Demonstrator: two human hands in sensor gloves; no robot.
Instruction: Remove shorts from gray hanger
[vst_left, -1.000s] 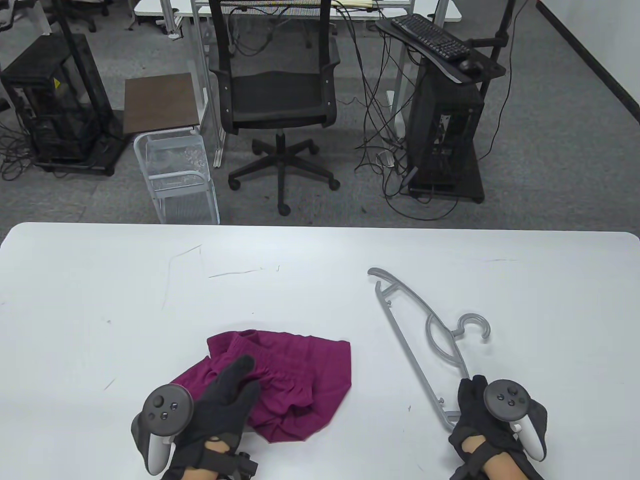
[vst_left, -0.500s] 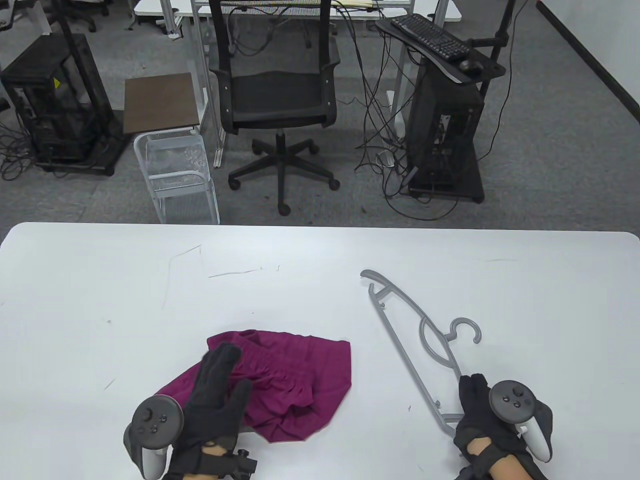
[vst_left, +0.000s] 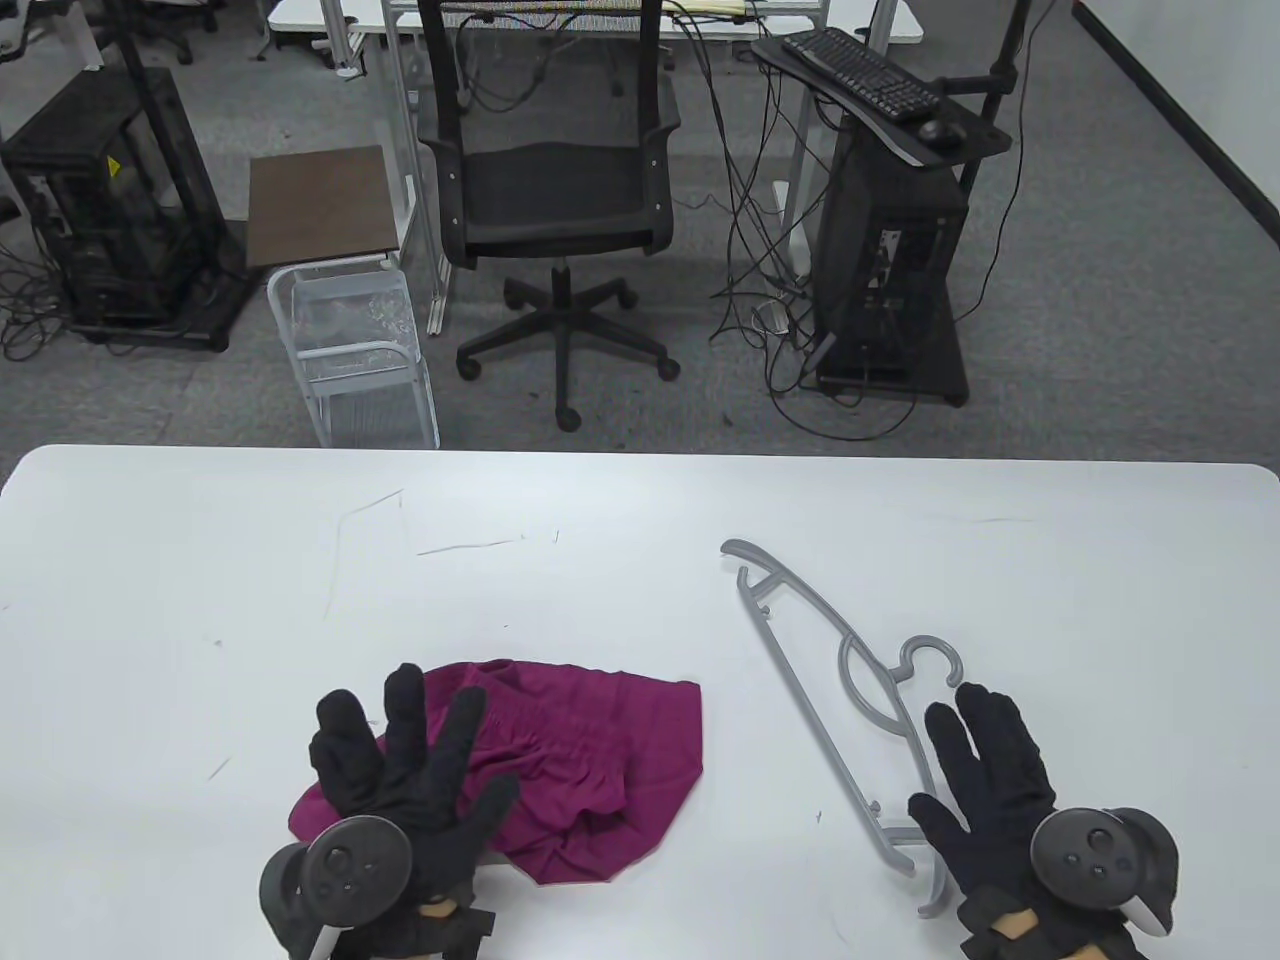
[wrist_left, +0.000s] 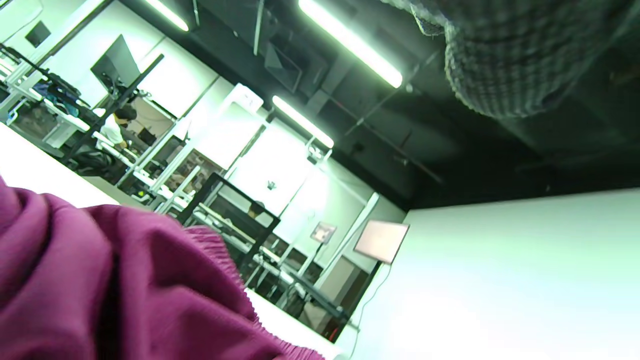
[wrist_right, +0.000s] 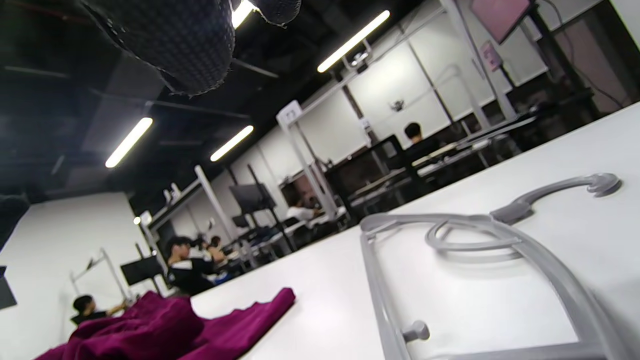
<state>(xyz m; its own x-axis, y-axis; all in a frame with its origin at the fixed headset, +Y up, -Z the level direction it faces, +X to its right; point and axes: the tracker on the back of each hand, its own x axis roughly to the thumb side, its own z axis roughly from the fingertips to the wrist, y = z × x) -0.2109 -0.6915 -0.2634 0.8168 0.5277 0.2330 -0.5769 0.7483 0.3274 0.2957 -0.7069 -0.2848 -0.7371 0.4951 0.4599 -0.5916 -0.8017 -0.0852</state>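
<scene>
The magenta shorts (vst_left: 590, 760) lie crumpled on the white table (vst_left: 640, 560) near its front edge, apart from the gray hanger (vst_left: 840, 700), which lies flat to their right. My left hand (vst_left: 400, 780) is open with fingers spread over the shorts' left part. My right hand (vst_left: 985, 790) is open, fingers spread, over the hanger's near end and holds nothing. In the right wrist view the hanger (wrist_right: 480, 260) lies bare on the table and the shorts (wrist_right: 165, 325) sit to its left. The left wrist view shows the shorts (wrist_left: 115, 285) close below.
Behind the table stand a black office chair (vst_left: 555, 190), a small wire cart (vst_left: 350, 330) and a black equipment stand with a keyboard (vst_left: 880, 80). The table's far half holds only faint pen marks.
Both hands have opened and spread their fingers. My right hand let go of the hanger's near end, and the hanger shifted slightly left. My left hand turned palm down over the shorts.
</scene>
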